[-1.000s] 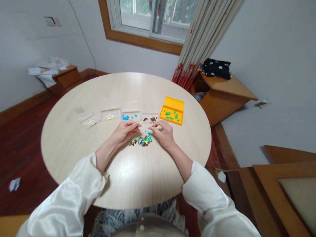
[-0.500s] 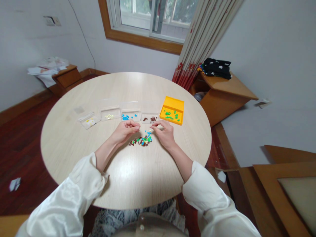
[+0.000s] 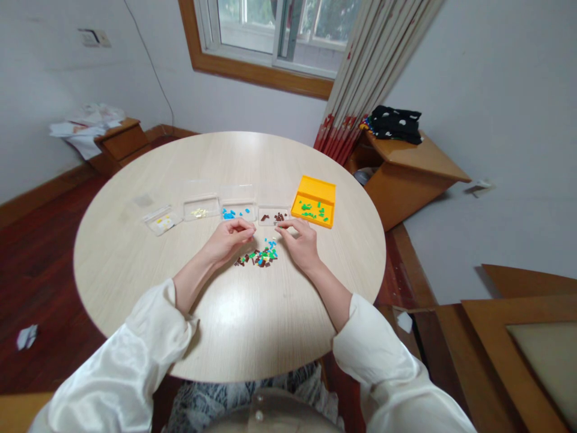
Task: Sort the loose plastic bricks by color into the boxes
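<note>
You hold both hands above the surface point(image 3: 243, 337), one on either side of the mixed pile point(image 3: 261, 258) of brown, green, blue and pale yellow pieces. The fingers of your right hand point(image 3: 277, 227) are drawn together at the tips, and they seem to pinch a tiny piece, though it is too small to be sure. Your left hand point(image 3: 253, 230) has its thumb and forefinger almost meeting; whether anything lies between them, I cannot tell.

Beyond your fingers, the clear brown-piece box point(image 3: 269, 211) stands nearest, with the open yellow box point(image 3: 319, 189) of green pieces just to its right. To its left come the blue-piece box point(image 3: 238, 205), the pale-piece box point(image 3: 198, 202) and a small clear case point(image 3: 160, 221) with yellow bits.

Watch your right knuckles: they sit close to the brown-piece box and the yellow box, so a careless lift could nudge either one and jostle its contents. If your pinch slackens there, a piece could drop among the brown ones and be hard to spot. Your left palm is close to the pile, so a low sweep of that hand could scatter loose pieces across the surface.
</note>
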The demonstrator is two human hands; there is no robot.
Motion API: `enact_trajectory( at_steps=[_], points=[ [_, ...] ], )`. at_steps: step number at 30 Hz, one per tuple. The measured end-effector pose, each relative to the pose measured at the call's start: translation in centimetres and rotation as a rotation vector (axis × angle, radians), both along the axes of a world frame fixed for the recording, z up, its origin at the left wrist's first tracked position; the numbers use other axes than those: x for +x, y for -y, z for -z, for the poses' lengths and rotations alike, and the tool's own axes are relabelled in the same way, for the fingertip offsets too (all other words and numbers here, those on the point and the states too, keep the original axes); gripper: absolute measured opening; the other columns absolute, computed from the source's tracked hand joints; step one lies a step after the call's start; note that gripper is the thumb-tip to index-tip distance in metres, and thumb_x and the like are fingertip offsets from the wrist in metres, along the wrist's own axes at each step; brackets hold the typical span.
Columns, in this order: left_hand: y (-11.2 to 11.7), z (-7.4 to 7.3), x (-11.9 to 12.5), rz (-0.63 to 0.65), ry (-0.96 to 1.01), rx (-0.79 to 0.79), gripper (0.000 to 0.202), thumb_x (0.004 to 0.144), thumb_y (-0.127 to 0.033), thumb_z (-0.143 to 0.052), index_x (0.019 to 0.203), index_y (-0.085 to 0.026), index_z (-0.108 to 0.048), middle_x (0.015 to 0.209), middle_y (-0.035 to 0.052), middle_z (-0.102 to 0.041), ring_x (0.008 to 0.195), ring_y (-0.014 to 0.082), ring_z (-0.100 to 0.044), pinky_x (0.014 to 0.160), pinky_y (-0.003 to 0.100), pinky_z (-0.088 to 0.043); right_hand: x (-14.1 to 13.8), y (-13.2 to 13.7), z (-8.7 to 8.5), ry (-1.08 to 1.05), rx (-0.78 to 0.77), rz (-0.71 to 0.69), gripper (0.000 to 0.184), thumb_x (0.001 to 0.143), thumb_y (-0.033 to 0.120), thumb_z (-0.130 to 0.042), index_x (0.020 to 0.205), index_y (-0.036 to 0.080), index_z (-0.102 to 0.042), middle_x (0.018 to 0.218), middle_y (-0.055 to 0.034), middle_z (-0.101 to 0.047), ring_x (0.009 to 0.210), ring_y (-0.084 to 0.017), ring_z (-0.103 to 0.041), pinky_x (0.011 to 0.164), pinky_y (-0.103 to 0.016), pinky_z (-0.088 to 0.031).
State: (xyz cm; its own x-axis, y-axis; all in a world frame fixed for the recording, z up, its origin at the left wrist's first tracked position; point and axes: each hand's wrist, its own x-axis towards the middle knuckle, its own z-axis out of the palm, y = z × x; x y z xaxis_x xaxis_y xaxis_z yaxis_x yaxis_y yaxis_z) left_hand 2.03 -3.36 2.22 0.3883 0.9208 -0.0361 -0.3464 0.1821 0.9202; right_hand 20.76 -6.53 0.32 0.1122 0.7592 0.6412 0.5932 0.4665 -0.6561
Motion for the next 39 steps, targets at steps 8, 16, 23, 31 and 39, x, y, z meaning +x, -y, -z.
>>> enact_trajectory(
  at_steps=[8, 16, 23, 31, 39],
  points=[
    [-0.35, 0.6, -0.07, 0.023, 0.088, -0.084, 0.038, 0.053, -0.043, -0.085, 0.065, -0.01, -0.068, 0.062, 0.002, -0.059, 0.058, 0.0087, -0.05, 0.064, 0.027, -0.044, 0.18, 0.03, 0.15, 0.017, 0.002, -0.025, 0.02, 0.089, 0.028, -0.053, 0.078, 0.022, -0.069, 0.079, -0.0023, -0.072, 0.079, -0.018, -0.064, 0.078, -0.035, -0.045],
    [-0.3, 0.31, -0.07, -0.05, 0.043, 0.002, 0.036, 0.043, -0.026, -0.09, 0.056, -0.013, -0.059, 0.062, -0.0026, -0.059, 0.056, 0.0064, -0.052, 0.056, 0.02, -0.039, 0.09, -0.04, 0.24, 0.014, 0.022, 0.02, 0.023, 0.082, 0.036, -0.064, 0.064, 0.021, -0.061, 0.07, -0.001, -0.067, 0.071, -0.017, -0.06, 0.074, -0.034, -0.045],
    [-0.27, 0.28, 0.04, -0.006, 0.119, -0.109, 0.039, 0.052, -0.043, -0.085, 0.06, -0.012, -0.063, 0.064, 0.0001, -0.06, 0.055, 0.0067, -0.049, 0.062, 0.024, -0.044, 0.27, -0.04, 0.17, 0.021, 0.008, -0.017, 0.018, 0.089, 0.029, -0.053, 0.081, 0.022, -0.068, 0.081, -0.0028, -0.071, 0.08, -0.018, -0.062, 0.078, -0.036, -0.044],
    [-0.18, 0.12, 0.01, -0.05, 0.053, 0.0, 0.04, 0.043, -0.028, -0.09, 0.054, -0.013, -0.055, 0.061, -0.0029, -0.057, 0.054, 0.0059, -0.05, 0.055, 0.02, -0.038, 0.17, -0.16, 0.48, 0.001, -0.012, 0.03, 0.022, 0.078, 0.038, -0.068, 0.065, 0.021, -0.062, 0.07, -0.0005, -0.066, 0.073, -0.018, -0.059, 0.075, -0.035, -0.044],
    [-0.16, 0.01, 0.01, -0.038, 0.042, -0.091, 0.042, 0.049, -0.047, -0.086, 0.061, -0.012, -0.065, 0.06, -0.0003, -0.058, 0.055, 0.0072, -0.049, 0.061, 0.024, -0.043, 0.15, -0.07, 0.23, -0.031, -0.014, 0.023, 0.016, 0.081, 0.033, -0.064, 0.07, 0.022, -0.065, 0.073, 0.0, -0.067, 0.075, -0.018, -0.059, 0.078, -0.036, -0.043]
  ],
)
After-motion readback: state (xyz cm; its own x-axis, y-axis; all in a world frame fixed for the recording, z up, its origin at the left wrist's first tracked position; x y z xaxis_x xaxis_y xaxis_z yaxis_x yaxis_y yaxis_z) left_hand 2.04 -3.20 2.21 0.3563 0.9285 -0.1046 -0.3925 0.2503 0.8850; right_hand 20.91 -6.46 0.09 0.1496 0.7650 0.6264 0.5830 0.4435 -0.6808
